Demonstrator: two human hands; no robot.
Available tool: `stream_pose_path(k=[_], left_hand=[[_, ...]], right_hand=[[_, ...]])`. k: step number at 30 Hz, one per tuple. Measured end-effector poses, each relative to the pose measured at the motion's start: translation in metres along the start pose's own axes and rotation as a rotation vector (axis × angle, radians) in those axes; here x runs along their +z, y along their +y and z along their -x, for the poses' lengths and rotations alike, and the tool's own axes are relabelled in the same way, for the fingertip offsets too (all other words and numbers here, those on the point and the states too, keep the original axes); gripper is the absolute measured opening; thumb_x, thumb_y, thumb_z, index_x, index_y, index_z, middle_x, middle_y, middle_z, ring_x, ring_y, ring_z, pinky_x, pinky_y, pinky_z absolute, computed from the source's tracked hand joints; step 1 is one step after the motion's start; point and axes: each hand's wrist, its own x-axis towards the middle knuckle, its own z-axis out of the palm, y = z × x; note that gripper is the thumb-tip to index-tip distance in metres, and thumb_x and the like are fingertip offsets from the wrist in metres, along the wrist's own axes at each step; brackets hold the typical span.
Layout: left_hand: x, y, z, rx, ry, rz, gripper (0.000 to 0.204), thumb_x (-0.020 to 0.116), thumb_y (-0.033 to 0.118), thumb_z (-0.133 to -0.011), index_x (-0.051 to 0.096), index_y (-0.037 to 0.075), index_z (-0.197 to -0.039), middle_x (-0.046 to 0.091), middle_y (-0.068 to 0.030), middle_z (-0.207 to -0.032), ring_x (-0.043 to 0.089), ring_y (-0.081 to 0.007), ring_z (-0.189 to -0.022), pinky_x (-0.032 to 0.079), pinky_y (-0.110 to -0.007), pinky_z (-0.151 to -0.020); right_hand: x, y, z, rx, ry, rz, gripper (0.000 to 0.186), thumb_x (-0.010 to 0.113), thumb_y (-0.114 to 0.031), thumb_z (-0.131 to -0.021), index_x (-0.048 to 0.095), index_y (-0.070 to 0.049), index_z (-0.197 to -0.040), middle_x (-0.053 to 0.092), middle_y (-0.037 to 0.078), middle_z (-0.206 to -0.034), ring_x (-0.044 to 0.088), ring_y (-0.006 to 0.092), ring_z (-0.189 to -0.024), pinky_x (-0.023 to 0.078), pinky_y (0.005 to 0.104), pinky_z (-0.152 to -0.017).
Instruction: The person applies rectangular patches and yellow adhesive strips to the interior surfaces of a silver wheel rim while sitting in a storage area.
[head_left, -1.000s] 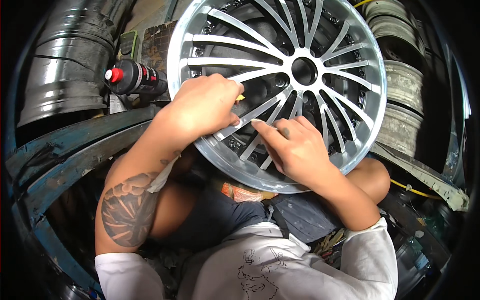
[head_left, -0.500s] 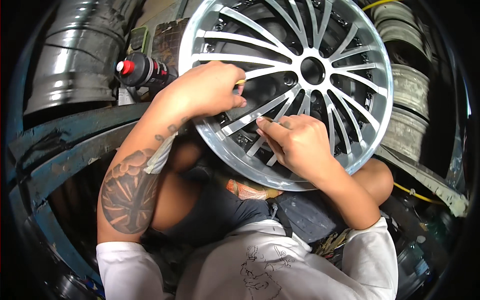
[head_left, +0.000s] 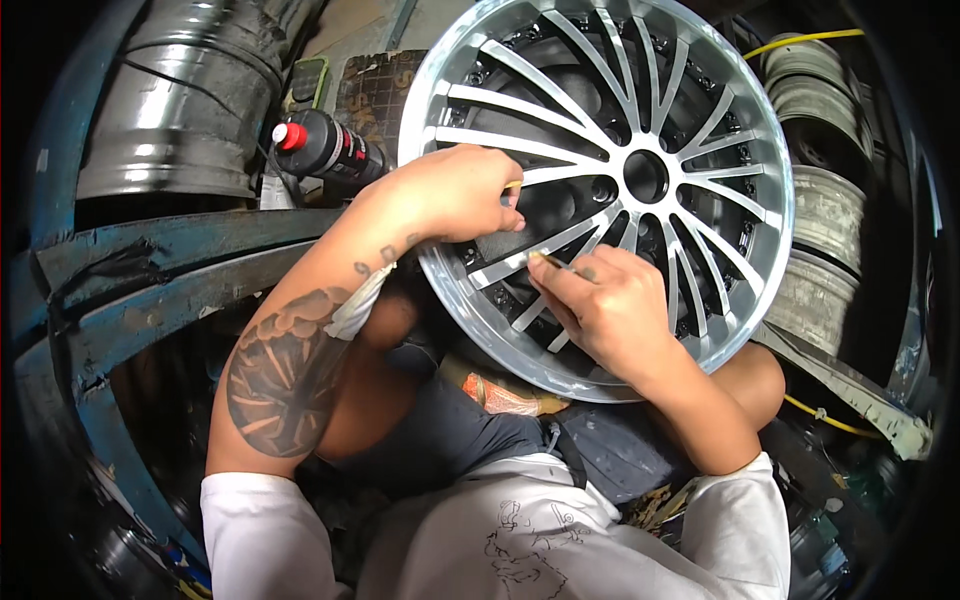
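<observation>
A silver multi-spoke wheel rim (head_left: 440, 262) rests over my lap, with dark gaps between its bright spokes and a round hole at the hub. My left hand (head_left: 470, 195) is curled at the rim's left side, over the spokes. A small yellow item (head_left: 513, 184) shows at its fingers; its kind is unclear. Lower down, my right hand (head_left: 612, 305) is closed in a pinch, its fingertips against a lower-left spoke (head_left: 505, 268). Something thin and dark sits between thumb and forefinger, mostly hidden.
Left of the rim lies a black bottle (head_left: 325, 145) with a red-and-white cap. A large metal barrel (head_left: 190, 110) stands beyond a blue metal frame (head_left: 200, 240). Stacked worn rims (head_left: 825, 210) line the right, near a yellow hose (head_left: 805, 38).
The whole scene has shifted a little down and to the right in the picture. Both hands stay at nearly the same places on the rim.
</observation>
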Motion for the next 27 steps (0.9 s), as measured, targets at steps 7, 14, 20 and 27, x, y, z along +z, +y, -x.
stream_pose_path(k=[7, 14, 20, 27], left_hand=[[0.002, 0.001, 0.000, 0.016, -0.003, 0.028, 0.030, 0.079, 0.031, -0.088, 0.072, 0.003, -0.094, 0.073, -0.0211, -0.088, 0.071, -0.0391, -0.090, 0.054, -0.045, -0.081], [0.002, 0.003, 0.002, 0.003, 0.002, 0.023, 0.027, 0.078, 0.029, -0.089, 0.071, 0.003, -0.094, 0.073, -0.0214, -0.090, 0.071, -0.0398, -0.091, 0.053, -0.045, -0.081], [0.004, 0.001, 0.002, 0.002, -0.019, 0.021, 0.024, 0.078, 0.025, -0.089, 0.071, 0.002, -0.093, 0.073, -0.0210, -0.091, 0.071, -0.0398, -0.091, 0.053, -0.045, -0.082], [-0.003, 0.003, 0.004, -0.063, -0.031, 0.036, 0.025, 0.076, 0.026, -0.090, 0.070, 0.002, -0.094, 0.073, -0.0217, -0.091, 0.071, -0.0377, -0.090, 0.054, -0.045, -0.082]], right_hand=[[0.001, 0.000, 0.005, 0.010, -0.004, 0.013, 0.019, 0.073, -0.022, -0.090, 0.078, -0.012, -0.106, 0.063, 0.004, -0.069, 0.066, 0.0231, -0.066, 0.051, 0.0384, -0.057], [0.003, 0.002, 0.004, 0.046, 0.040, -0.042, 0.014, 0.075, -0.023, -0.090, 0.078, -0.013, -0.097, 0.064, 0.005, -0.068, 0.067, 0.0240, -0.065, 0.052, 0.0394, -0.053], [0.004, 0.006, 0.008, 0.018, -0.055, -0.001, 0.016, 0.074, -0.021, -0.089, 0.078, -0.015, -0.104, 0.060, 0.003, -0.067, 0.066, 0.0230, -0.066, 0.052, 0.0384, -0.055], [0.007, 0.004, 0.003, 0.011, -0.114, 0.006, 0.028, 0.071, -0.017, -0.082, 0.077, -0.013, -0.110, 0.064, 0.003, -0.072, 0.067, 0.0217, -0.070, 0.055, 0.0364, -0.060]])
